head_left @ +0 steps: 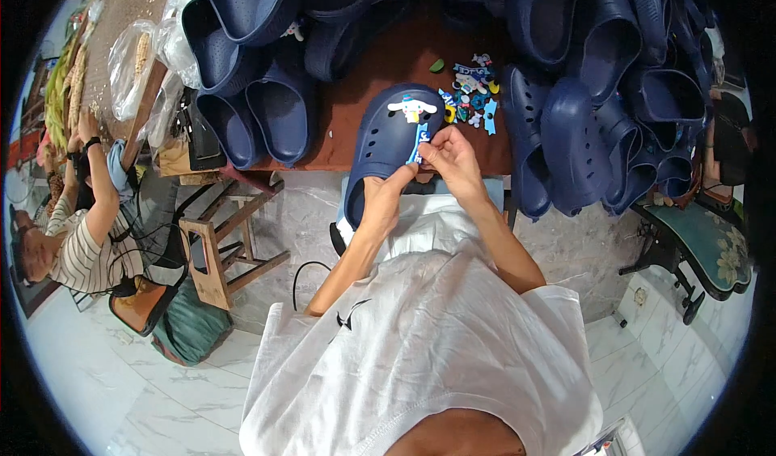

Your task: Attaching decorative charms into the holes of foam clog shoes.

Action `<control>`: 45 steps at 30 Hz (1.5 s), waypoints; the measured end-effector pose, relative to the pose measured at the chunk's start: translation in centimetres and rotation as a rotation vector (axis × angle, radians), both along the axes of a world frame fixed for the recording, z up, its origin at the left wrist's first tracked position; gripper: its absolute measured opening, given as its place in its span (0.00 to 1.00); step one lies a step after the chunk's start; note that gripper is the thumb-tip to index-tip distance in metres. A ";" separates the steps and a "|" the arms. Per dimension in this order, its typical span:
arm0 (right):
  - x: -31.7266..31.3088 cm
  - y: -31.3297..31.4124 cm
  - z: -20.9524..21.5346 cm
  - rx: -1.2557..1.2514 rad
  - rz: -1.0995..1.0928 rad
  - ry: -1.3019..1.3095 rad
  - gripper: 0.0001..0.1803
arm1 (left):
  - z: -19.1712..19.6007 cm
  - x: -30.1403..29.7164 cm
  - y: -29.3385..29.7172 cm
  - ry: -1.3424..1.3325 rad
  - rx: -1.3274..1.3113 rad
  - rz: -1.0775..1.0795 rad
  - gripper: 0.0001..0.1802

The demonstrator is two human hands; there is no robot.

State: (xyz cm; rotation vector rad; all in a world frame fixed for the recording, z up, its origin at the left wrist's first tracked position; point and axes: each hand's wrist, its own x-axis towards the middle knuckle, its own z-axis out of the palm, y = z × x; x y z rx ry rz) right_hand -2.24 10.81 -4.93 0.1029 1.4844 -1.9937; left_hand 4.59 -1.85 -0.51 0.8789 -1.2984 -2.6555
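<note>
A navy clog (385, 137) with round vent holes is tilted at the table's front edge. My left hand (382, 201) is closed on its side, fingers hidden inside the shoe and the thumb up by a blue strip-shaped shoe charm (419, 143). My right hand (453, 161) pinches that charm at the clog's side between thumb and fingertips. A white cartoon dog charm (413, 107) sits on the clog's toe. Just beyond lies a pile of small colourful charms (469, 100), with a green piece (436, 65) off to its left.
Navy clogs are heaped at the right (566, 141) and at the left (279, 112) of the brown table (396, 48). A wooden stool (212, 258) stands at the left, an office chair (695, 242) at the right. Far left, another person (93, 238) works near corn cobs.
</note>
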 end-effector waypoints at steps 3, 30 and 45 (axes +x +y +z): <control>0.2 -0.1 -0.1 -0.022 0.004 -0.008 0.14 | 0.2 -0.2 -0.3 -0.004 -0.022 0.021 0.15; -1.1 3.9 -0.9 0.617 -0.137 0.526 0.09 | -1.8 -0.4 -1.1 -0.144 0.149 0.125 0.09; -3.4 2.2 -0.1 0.917 -0.060 0.798 0.17 | -1.6 -0.8 0.0 -0.100 -0.042 0.102 0.23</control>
